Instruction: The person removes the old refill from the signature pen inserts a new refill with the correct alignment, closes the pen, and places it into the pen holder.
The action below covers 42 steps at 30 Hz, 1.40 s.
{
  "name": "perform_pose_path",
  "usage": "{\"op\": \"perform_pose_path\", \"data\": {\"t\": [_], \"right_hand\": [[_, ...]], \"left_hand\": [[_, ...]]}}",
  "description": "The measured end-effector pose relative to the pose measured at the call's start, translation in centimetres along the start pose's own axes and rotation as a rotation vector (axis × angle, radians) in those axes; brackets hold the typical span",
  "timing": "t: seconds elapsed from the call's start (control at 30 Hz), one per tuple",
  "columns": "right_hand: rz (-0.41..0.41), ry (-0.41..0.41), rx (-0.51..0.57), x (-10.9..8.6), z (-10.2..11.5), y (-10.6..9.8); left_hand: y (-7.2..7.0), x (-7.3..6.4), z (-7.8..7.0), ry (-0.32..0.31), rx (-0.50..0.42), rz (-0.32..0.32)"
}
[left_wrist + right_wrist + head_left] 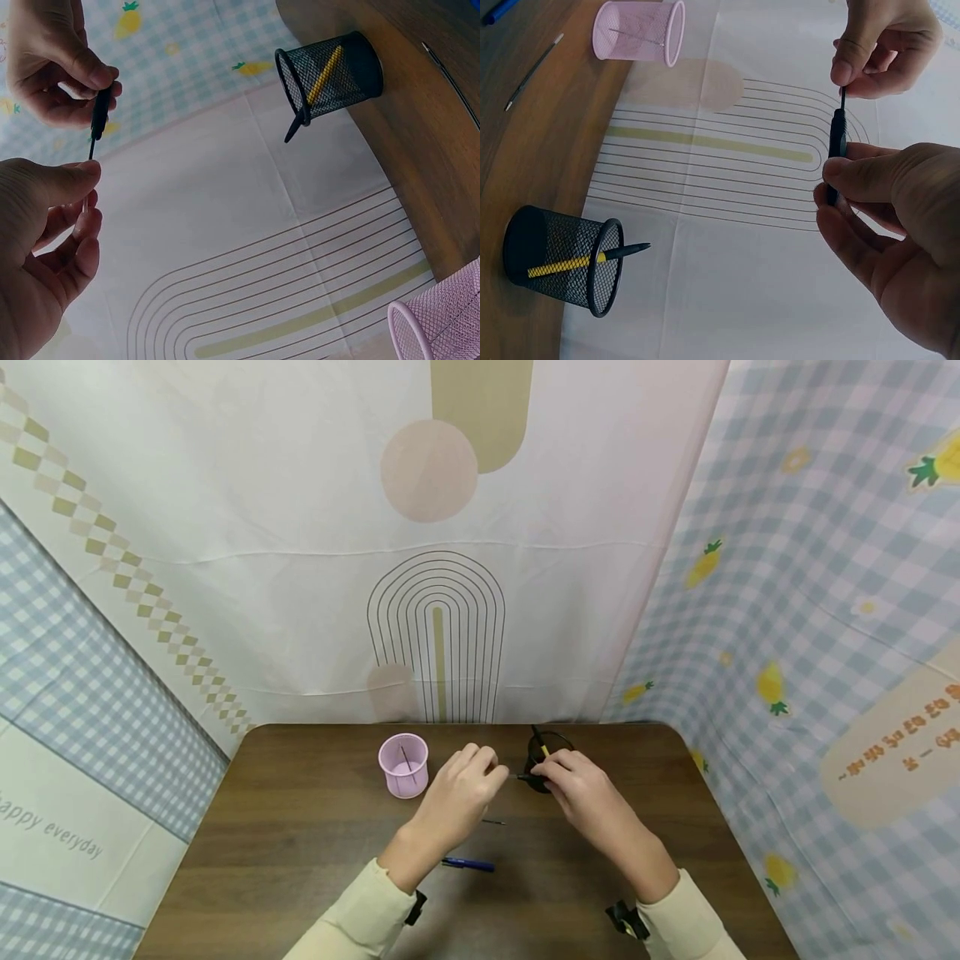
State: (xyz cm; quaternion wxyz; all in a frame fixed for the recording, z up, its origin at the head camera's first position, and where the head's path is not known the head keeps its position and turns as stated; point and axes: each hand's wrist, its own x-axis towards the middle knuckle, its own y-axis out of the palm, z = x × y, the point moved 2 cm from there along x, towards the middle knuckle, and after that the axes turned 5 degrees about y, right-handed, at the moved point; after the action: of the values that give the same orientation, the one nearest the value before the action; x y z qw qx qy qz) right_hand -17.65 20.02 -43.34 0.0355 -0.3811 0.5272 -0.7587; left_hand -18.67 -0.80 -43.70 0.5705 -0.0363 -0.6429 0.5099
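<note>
My left hand (461, 793) pinches a thin pen refill (91, 150) between thumb and fingers; most of it is hidden by the fingertips. A short black pen barrel (838, 135) is held in my right hand (588, 793), its narrowed end pointing at the left hand. The thin dark refill runs from that end into the left fingertips, so the two pieces are in line. Both hands are raised above the table's far half. Behind my right hand stands a black mesh pen cup (562, 255) holding a yellow and black pen (626, 251).
A pink mesh cup (403, 768) with a thin refill (407, 760) inside stands left of my left hand. On the brown table (300, 860) lie another refill (532, 75) and a blue pen (468, 864). A patterned cloth (570, 610) hangs at the table's far edge.
</note>
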Motion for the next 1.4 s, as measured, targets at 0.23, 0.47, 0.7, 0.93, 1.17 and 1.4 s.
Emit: {"op": "perform_pose_path", "data": {"t": [0.23,0.47,0.7,0.93,1.17,1.4], "right_hand": [[-0.030,0.026,-0.071,0.00,0.15,-0.27],[-0.007,0.012,-0.060,-0.15,0.09,-0.08],[-0.037,-0.015,-0.062,-0.08,0.03,0.07],[-0.028,-0.015,-0.054,-0.11,0.00,0.22],[-0.012,-0.005,-0.048,-0.04,0.04,0.01],[-0.027,0.002,-0.031,-0.21,-0.30,-0.27]], "left_hand": [[-0.14,0.09,-0.05,0.008,0.003,-0.006],[-0.06,-0.02,0.01,0.005,-0.006,-0.002],[0.06,-0.09,0.03,0.003,-0.007,-0.002],[0.29,-0.26,-0.01,0.014,0.009,-0.019],[0.26,-0.24,0.05,0.001,0.032,-0.039],[-0.12,-0.68,0.65,-0.047,-0.009,-0.028]]}}
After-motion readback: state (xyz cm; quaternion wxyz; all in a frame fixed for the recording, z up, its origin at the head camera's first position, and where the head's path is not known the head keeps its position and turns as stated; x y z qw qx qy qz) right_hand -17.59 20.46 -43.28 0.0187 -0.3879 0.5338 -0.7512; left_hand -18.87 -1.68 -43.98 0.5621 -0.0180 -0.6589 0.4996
